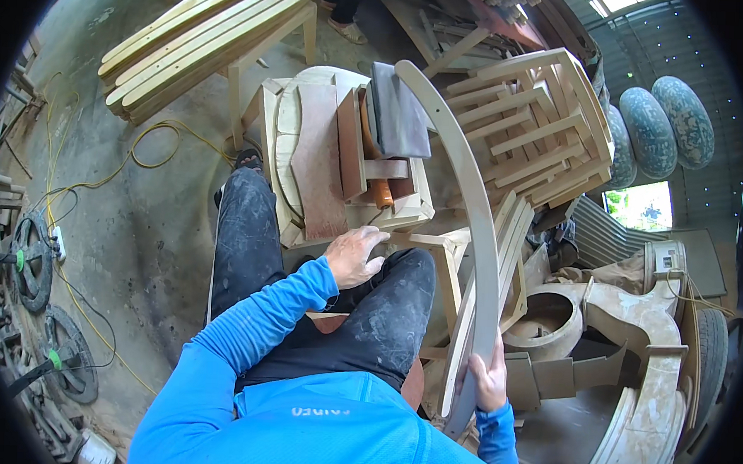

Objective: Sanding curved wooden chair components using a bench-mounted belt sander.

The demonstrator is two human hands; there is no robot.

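My right hand (pixel 489 376) is wrapped round the lower part of a long curved wooden slat (pixel 471 182). The slat's far end stands beside a grey, flat-faced power tool with an orange handle (pixel 381 193); I cannot tell whether they touch. Upright boards hold the tool on a low wooden bench (pixel 405 213). My left hand (pixel 354 256) is above my knees near the bench's front edge, fingers and thumb apart, with nothing in it. A thin brownish board (pixel 315 159) lies on the bench, left of the tool.
More curved slats (pixel 508 242) lean right of my knee. Long pale slats (pixel 201 46) are stacked at the far left, and wooden frames (pixel 534 127) at the far right. A yellow cord (pixel 173 125) trails over the floor. Large carved wooden parts (pixel 646 314) stand on the right.
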